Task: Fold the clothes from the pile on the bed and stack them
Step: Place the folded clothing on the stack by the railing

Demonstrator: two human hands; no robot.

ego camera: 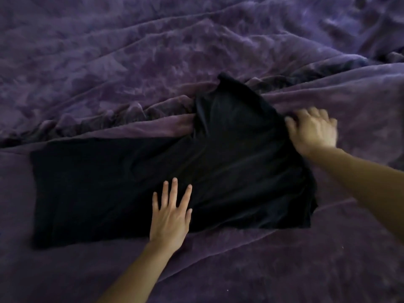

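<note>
– Status on the folding job?
– Early. One black garment (131, 182) is lying spread on the purple blanket (131, 62), running from 9 o'clock through the centre to 3 o'clock. The 9 o'clock half is sitting flat as a neat rectangle. The 3 o'clock half is bunching, with one corner poking up toward 12 o'clock.
– Hands?
– Left hand (169, 217) is lying on the cloth at 6 o'clock, fingers straight and spread, pressing it flat and gripping nothing. Right hand (312, 130) is sitting at the garment's edge at 2 o'clock. It's motion-blurred. The fingers are looking bent over the hem, but I can't tell whether it's pinching the cloth or just pushing on it.
– So what's done?
– Going by the straight edges at 9 o'clock, the garment is looking laid out and maybe part-folded lengthwise. It isn't reading as a finished fold: too long, and the 3 o'clock end is wrinkling.
– What's left?
– Squaring that end, folding it down to a compact shape, then stacking. No pile and no stack are showing in view, so I can't say how many pieces are done or waiting.
– Risk?
– Blanket is rucking into ridges from 9 to 2 o'clock under the garment's far edge, so the cloth is likely going to drag there.
</note>
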